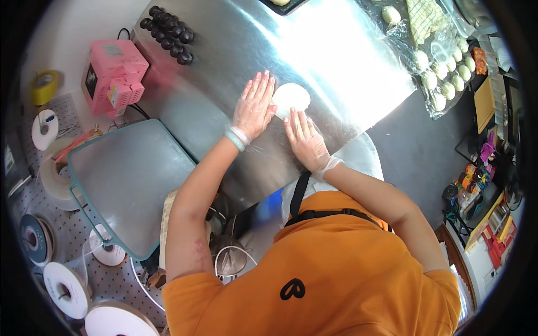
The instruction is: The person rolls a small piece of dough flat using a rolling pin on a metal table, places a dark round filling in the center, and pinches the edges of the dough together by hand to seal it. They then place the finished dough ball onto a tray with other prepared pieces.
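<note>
A round, flattened piece of white dough (292, 98) lies on the shiny metal table. My left hand (254, 110), in a clear plastic glove, lies flat along the dough's left side, fingers stretched out and thumb near its edge. A clear glove also covers my right hand (306, 140), whose straight fingers reach the near edge of the dough. Whether the fingertips press on it or only touch the metal beside it, I cannot tell. Neither hand grips anything. A pale bangle (235, 141) circles my left wrist.
Several pale dough balls (448, 89) sit under clear plastic at the far right, beside a checked cloth (424, 21). Dark round balls (169, 35) cluster at the far left, near a pink machine (116, 75). A teal-rimmed board (126, 185) and ribbon spools (66, 290) stand on the left.
</note>
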The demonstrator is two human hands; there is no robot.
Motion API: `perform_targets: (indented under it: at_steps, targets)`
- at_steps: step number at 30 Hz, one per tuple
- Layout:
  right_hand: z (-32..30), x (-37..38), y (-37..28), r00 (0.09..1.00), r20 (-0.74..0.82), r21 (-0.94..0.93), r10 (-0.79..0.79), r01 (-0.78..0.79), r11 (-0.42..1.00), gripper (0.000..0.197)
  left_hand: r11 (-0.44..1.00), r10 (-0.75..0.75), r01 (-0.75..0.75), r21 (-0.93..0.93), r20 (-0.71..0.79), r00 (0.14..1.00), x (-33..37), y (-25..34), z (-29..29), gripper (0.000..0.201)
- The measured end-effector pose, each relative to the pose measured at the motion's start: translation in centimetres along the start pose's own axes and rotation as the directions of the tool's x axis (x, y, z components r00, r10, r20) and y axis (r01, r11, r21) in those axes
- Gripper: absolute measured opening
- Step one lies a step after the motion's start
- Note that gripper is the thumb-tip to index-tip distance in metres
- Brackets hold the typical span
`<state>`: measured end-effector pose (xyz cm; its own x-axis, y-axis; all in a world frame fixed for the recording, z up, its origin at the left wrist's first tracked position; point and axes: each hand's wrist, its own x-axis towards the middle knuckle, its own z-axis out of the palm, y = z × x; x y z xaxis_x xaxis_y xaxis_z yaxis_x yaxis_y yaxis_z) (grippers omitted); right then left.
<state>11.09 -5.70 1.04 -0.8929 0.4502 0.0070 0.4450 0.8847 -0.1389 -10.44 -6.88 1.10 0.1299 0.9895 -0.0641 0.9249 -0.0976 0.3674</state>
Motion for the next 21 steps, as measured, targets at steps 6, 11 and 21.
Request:
perform_targets:
  at_steps: [6, 11, 21]
  targets:
    - [-2.6, -0.3, 2.2, 0.992, -0.121, 0.211, 0.044, -0.018, 0.977, 0.057, 1.000, 0.004, -0.001, 0.025, -0.117, 0.993, 2.0, 1.6, -2.6, 0.063]
    - [-1.1, -1.6, 4.4, 0.982, -0.160, 0.264, 0.100, -0.055, 0.963, 0.057, 0.997, 0.082, -0.082, 0.005, 0.005, 0.997, 4.8, 1.9, -0.2, 0.060]
    - [-1.4, 1.0, 10.8, 0.958, 0.022, 0.264, 0.285, -0.280, 0.923, 0.072, 0.988, 0.030, -0.025, 0.153, -0.029, 0.999, 11.9, 3.3, 0.3, 0.063]
